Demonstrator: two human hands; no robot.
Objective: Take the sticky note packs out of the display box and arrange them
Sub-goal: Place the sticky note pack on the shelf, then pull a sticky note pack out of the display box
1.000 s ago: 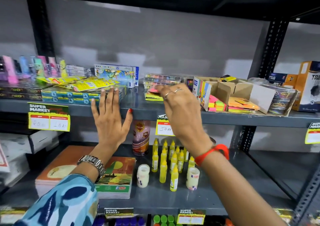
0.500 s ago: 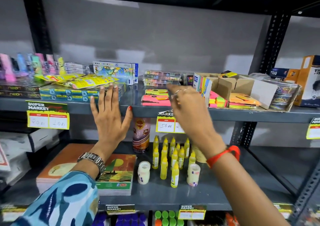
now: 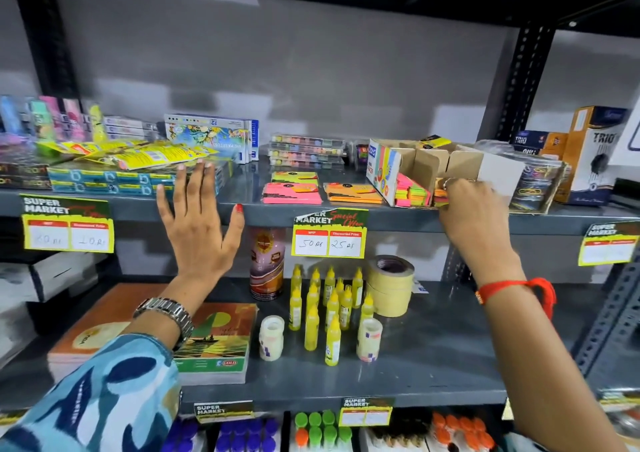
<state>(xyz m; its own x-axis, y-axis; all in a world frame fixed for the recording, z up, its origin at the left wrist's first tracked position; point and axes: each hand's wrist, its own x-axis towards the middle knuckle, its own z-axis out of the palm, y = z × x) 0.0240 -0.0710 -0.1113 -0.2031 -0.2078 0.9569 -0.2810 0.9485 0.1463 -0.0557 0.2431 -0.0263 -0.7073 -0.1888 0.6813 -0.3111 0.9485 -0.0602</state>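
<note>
The cardboard display box (image 3: 425, 162) stands on the upper shelf, with neon sticky note packs (image 3: 412, 193) in its left compartment. Three packs lie flat on the shelf to its left: a pink pack (image 3: 292, 194) in front, a yellow-green pack (image 3: 294, 176) behind it, and an orange pack (image 3: 353, 192) beside the pink one. My right hand (image 3: 472, 211) reaches into the box's right compartment, fingers curled on an orange and yellow pack (image 3: 439, 198) there. My left hand (image 3: 197, 223) is spread flat against the shelf's front edge, holding nothing.
Flat stationery boxes (image 3: 131, 179) and pastel sets (image 3: 211, 136) fill the shelf's left part. Clear cases (image 3: 306, 150) sit behind the packs, a tub of bands (image 3: 533, 185) right of the box. Below stand glue bottles (image 3: 329, 306), tape rolls (image 3: 390, 285), notebooks (image 3: 214, 340). Price tags (image 3: 329, 233) hang from the edge.
My right hand let go of the pink pack on the shelf and moved right to the display box. My left hand stayed against the shelf edge.
</note>
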